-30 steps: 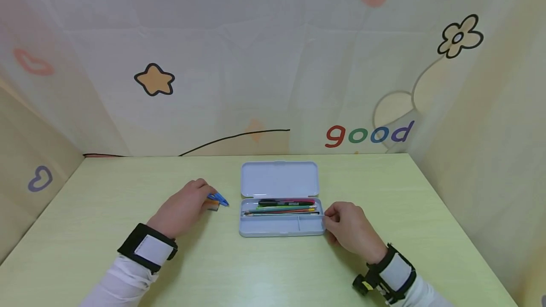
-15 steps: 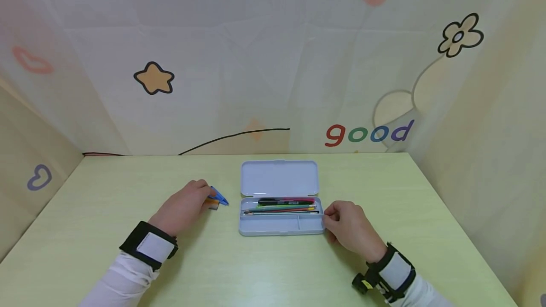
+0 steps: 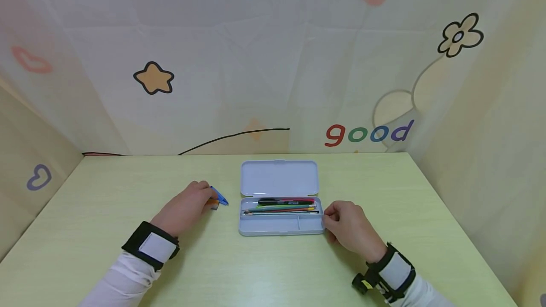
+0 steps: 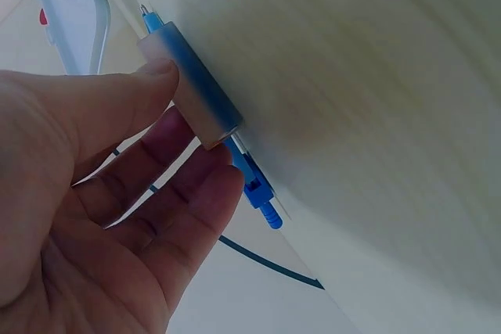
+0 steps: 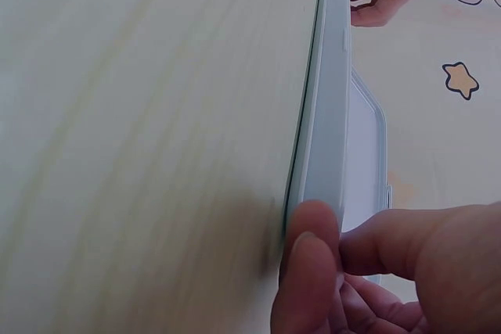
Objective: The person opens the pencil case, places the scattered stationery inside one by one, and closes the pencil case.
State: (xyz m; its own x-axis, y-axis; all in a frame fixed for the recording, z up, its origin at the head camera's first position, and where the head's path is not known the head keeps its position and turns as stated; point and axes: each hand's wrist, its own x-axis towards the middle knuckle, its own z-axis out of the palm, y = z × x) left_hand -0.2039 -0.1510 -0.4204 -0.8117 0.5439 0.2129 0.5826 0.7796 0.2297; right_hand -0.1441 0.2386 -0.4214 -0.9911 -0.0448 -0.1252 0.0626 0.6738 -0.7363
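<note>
My left hand (image 3: 185, 208) is low over the table, left of an open pale-blue pencil case (image 3: 268, 225). In the left wrist view its thumb and fingers pinch a block-shaped eraser (image 4: 202, 80), blue on one face and orange-brown on another. Behind the eraser lies a blue drawing compass (image 4: 257, 185) with a metal tip, partly hidden; it seems to rest on the table. My right hand (image 3: 350, 229) grips the case's right end between thumb and fingers. Several pencils and pens (image 3: 281, 207) fill the case's rear compartment.
The case's lid (image 3: 279, 178) lies back, toward the rear of the pale wooden table (image 3: 273, 269). A printed cloth (image 3: 273, 70) stands behind the table and along both sides. Bands with small devices wrap both wrists.
My left hand has shifted slightly to the right, covering more of the eraser and the compass. The right hand and the pencil case have stayed put.
</note>
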